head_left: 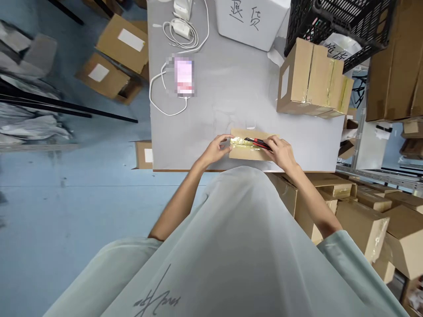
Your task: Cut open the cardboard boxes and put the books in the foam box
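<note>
Bare grey tabletop [238, 83] is stretching beyond the small taped carton [243, 153], leaving a hand room to pass between the phone [184, 75] on the left and the row of cartons [313, 83] on the right. Farther on, the white bin [251, 22] is blocking the middle, the black crate [350, 20] is standing behind the cartons, and a white cable [172, 115] is looping around the phone's left side.

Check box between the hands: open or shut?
Shut: the box has its flaps flat, tape along the seam. Cannot tell whether the tape is cut.
</note>
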Tool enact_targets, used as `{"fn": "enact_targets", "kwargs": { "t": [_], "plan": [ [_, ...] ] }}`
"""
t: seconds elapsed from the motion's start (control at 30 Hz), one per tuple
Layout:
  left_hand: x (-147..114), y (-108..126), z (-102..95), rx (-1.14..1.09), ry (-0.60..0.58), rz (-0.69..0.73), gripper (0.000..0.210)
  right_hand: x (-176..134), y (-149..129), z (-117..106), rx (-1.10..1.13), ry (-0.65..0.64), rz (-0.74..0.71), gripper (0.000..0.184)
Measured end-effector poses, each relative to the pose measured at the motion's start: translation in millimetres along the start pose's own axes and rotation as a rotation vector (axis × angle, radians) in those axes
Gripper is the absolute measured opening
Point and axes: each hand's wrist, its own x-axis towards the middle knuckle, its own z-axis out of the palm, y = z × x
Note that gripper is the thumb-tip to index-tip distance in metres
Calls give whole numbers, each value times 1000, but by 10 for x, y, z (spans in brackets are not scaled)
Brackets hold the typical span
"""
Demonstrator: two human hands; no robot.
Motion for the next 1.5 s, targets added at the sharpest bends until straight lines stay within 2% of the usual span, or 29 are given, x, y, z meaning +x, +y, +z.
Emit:
{"fn": "enact_targets", "kwargs": {
  "t": [0.17,0.47,0.67,0.87,1.03,1.17,1.3,1.4,1.5],
  "plan": [
    [24,-67,-13,-87,-53,24,53,319,-361,75,-245,-135,-155,34],
    [48,-157,-10,-126,-80,96,53,414,-568,60,-383,-229,-229,38],
    [59,-193,7,-99,-66,122,53,435,-668,27,-346,-296,-230,41],
    [79,-219,45,-110,-54,89,56,437,-788,13,-325,-306,-334,41],
    [88,-220,71,-113,-32,66,57,453,-776,41,-320,-296,-393,46],
    [75,-202,52,-90,-29,48,57,457,-753,83,-402,-278,-450,46],
    [59,-197,19,-70,-33,30,59,440,-735,128,-398,-282,-435,43],
    [47,-192,3,-46,-21,19,60,381,-617,125,-378,-313,-391,42],
    [34,-174,-6,-25,-6,9,60,209,-344,26,-371,-318,-354,42]
  ]
}}
